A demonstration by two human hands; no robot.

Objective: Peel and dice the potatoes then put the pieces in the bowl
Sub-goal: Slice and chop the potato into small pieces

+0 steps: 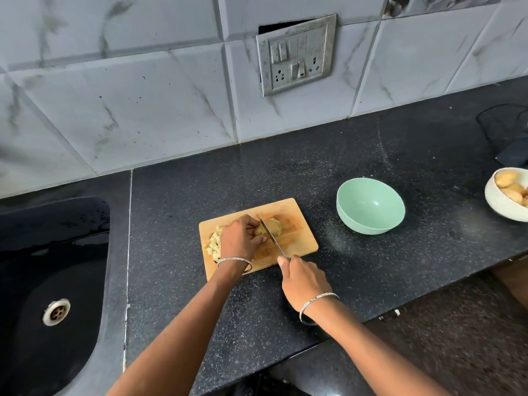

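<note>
A wooden cutting board point(297, 238) lies on the black counter. On it, my left hand point(240, 238) grips a peeled potato point(271, 225) with curled fingers. My right hand point(303, 281) holds the handle of a knife point(271, 235), whose blade lies across the potato right beside my left fingertips. A pile of diced potato pieces point(213, 244) sits at the board's left end, partly hidden behind my left hand. An empty green bowl point(370, 205) stands to the right of the board.
A white bowl point(503, 201) with whole potatoes sits at the right edge of view. A black sink point(51, 267) with a drain is at the left. A switch panel point(297, 55) hangs on the tiled wall. Dark cables point(505, 132) lie at the far right.
</note>
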